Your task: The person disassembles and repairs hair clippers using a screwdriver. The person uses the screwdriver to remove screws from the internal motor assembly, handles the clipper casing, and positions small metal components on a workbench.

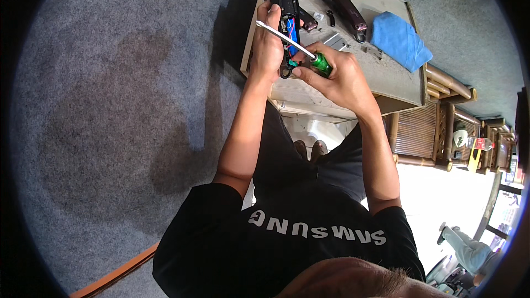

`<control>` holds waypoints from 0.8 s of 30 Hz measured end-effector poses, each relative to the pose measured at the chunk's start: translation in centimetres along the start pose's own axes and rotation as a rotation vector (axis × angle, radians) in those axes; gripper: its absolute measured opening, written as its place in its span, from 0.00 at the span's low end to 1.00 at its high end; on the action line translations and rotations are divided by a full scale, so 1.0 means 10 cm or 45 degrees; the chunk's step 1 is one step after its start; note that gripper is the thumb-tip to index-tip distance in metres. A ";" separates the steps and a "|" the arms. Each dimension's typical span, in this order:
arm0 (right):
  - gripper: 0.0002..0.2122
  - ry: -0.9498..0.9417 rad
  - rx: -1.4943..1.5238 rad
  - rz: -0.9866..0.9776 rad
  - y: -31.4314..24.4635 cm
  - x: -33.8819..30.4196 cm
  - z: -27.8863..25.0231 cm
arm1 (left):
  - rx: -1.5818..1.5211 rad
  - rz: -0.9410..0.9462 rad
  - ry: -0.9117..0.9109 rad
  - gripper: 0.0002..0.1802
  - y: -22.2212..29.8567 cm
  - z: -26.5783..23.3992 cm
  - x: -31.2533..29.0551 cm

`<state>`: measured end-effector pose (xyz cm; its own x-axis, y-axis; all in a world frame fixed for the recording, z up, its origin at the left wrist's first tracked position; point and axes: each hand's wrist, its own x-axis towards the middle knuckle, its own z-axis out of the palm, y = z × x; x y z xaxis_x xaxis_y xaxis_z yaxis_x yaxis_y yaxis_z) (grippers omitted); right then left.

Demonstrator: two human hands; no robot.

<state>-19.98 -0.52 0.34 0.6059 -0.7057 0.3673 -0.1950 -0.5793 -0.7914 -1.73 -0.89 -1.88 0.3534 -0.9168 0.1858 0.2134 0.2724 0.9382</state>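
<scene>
Head view: what takes up the most room?

"Grey carpet-like surface (127,77), down the left and behind the table (381,87). The table comes next, then the bamboo bench (417,132) to its right."

"And on the table?"

"Largest is the blue cloth (400,41), crumpled near the right edge. Left of it lies a dark clipper (339,6), slanting across the far part."

"What about the hands?"

"The left hand (268,49) is wrapped around the side of an opened housing (286,1), thumb up near its far end. It holds the housing over the table's left part, open side up."

"The right one?"

"The right hand (348,74) has its fingers curled around the green handle of a screwdriver (321,64). The shaft slants over the housing, its tip out past the left thumb. Thumb and fingertip sit by the housing's near end; I cannot tell whether they touch it."

"Anything smaller?"

"A blue battery (292,28) inside the housing, with a red wire; a silver plate (333,40) beside the right hand; and, smallest, a black lever (330,18) near the clipper."
</scene>
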 end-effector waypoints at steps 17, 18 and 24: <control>0.12 0.135 -0.137 -0.120 0.03 -0.02 0.08 | 0.046 -0.072 0.040 0.19 0.05 0.06 0.01; 0.12 0.119 -0.164 -0.146 0.02 -0.01 0.07 | 0.039 -0.070 0.054 0.19 0.06 0.06 0.01; 0.11 0.105 -0.155 -0.178 0.03 -0.02 0.05 | 0.093 -0.127 -0.003 0.22 0.07 0.03 0.01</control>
<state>-19.76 -0.32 -0.20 0.5692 -0.6433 0.5120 -0.2083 -0.7152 -0.6671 -1.82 -0.91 -1.12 0.3315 -0.9390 0.0914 0.1802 0.1581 0.9708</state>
